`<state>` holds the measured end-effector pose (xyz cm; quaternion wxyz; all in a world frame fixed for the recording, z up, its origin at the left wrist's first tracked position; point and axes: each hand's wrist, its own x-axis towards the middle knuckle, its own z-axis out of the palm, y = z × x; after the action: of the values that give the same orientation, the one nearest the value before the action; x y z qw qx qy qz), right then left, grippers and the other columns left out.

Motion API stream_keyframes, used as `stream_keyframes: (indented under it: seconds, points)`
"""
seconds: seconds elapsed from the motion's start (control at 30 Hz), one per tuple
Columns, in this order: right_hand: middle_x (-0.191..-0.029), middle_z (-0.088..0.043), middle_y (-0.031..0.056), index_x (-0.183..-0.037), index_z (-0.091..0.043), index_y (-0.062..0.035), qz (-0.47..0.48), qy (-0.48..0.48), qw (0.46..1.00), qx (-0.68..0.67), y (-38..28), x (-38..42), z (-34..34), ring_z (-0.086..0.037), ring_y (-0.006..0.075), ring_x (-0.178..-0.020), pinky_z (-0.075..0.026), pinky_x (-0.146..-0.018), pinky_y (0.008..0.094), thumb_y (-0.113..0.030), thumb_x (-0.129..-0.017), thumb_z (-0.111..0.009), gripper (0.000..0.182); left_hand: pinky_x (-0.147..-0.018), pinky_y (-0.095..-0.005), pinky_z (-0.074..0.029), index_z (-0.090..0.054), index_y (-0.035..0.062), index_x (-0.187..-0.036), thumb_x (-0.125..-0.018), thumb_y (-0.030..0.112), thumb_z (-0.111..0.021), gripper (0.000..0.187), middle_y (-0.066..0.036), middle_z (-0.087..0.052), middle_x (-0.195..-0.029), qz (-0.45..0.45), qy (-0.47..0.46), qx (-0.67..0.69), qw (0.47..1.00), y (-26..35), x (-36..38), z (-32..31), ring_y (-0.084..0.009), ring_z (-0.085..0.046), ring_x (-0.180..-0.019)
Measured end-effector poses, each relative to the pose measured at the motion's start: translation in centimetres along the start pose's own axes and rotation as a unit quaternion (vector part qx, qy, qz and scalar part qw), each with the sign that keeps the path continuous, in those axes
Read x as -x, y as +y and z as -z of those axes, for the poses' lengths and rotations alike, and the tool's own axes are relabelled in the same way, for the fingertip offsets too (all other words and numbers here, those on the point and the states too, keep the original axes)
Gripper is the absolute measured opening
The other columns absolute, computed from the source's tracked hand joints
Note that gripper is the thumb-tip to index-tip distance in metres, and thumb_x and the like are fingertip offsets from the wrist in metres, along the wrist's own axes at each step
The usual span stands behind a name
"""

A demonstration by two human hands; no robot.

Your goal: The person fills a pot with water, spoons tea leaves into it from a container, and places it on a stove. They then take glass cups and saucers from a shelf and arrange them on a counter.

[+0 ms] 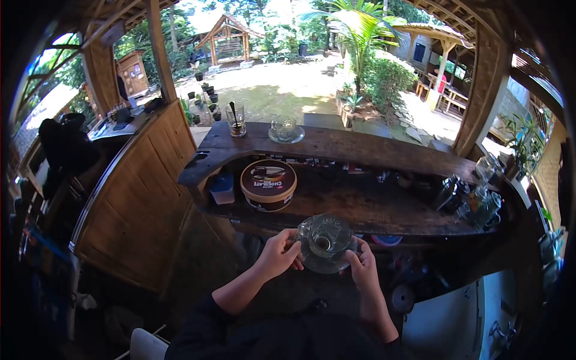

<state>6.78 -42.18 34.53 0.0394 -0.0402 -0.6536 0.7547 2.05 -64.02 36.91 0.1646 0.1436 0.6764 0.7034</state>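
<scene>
A clear glass cup (331, 233) sits on a glass saucer (324, 263), held up in front of the wooden counter. My left hand (281, 253) grips the saucer's left edge, close to the cup's handle. On the opposite side my right hand (361, 261) holds the saucer's right edge between thumb and fingers. Beyond them, a round brown chocolate tub (269, 185) rests on the lower shelf of the counter. Another glass cup (284, 125) on a saucer stands on the upper ledge, with a tall glass (237, 123) holding a dark spoon to its left.
A blue plastic container (222, 189) is left of the tub. Glassware (482, 207) crowds the counter's right end. The raised ledge (372, 144) runs along the back. A wooden partition (135, 198) stands at the left, and a white cabinet (444, 324) at lower right.
</scene>
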Motion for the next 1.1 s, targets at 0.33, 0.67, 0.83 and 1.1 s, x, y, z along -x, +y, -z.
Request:
stream_keyframes:
  seconds: [0.33, 0.67, 0.83, 1.1]
  points:
    - [-0.074, -0.06, 0.0067, -0.123, -0.037, -0.0002, 0.011, -0.056, 0.993, 0.099, -2.7, -13.3, 5.0, -0.053, 0.0073, -0.052, -0.04, -0.043, 0.0199, -0.009, -0.086, -0.05, 0.04, -0.044, -0.0224, -0.048, -0.04, -0.0046, -0.106, -0.09, 0.01, -0.046, 0.023, -0.01, -0.058, -0.067, -0.009, 0.085, 0.002, 0.996, 0.1, -12.1, -0.9, -0.0158, -0.06, -0.052]
    - [-0.064, -0.058, 0.0051, -0.118, -0.039, 0.0023, 0.001, -0.111, 0.983, 0.147, -2.7, -28.2, 7.6, -0.048, 0.0068, -0.043, -0.036, -0.039, 0.0204, -0.009, -0.086, -0.052, 0.036, -0.038, -0.0204, -0.042, -0.047, -0.0056, -0.094, -0.089, 0.012, -0.051, 0.019, -0.009, -0.057, -0.06, -0.028, 0.206, -0.065, 0.976, -0.5, -24.4, -0.4, -0.012, -0.057, -0.046]
    - [-0.062, -0.057, 0.0062, -0.117, -0.036, 0.0036, 0.031, -0.103, 0.983, 0.152, -1.4, -34.0, 6.1, -0.049, 0.0088, -0.042, -0.037, -0.039, 0.021, -0.008, -0.086, -0.051, 0.036, -0.038, -0.0215, -0.042, -0.05, -0.0064, -0.088, -0.088, 0.013, -0.053, 0.02, -0.009, -0.058, -0.058, -0.05, 0.232, -0.105, 0.966, -1.1, -29.5, 2.4, -0.012, -0.057, -0.045]
    - [-0.071, -0.056, 0.0074, -0.114, -0.038, 0.004, 0.016, -0.072, 0.978, 0.193, -0.6, -40.5, 4.0, -0.049, 0.0081, -0.045, -0.038, -0.039, 0.0195, -0.007, -0.086, -0.051, 0.033, -0.043, -0.0235, -0.046, -0.051, -0.0078, -0.093, -0.088, 0.015, -0.051, 0.023, -0.009, -0.059, -0.063, -0.044, 0.209, -0.084, 0.973, -1.5, -35.0, 6.5, -0.014, -0.061, -0.052]
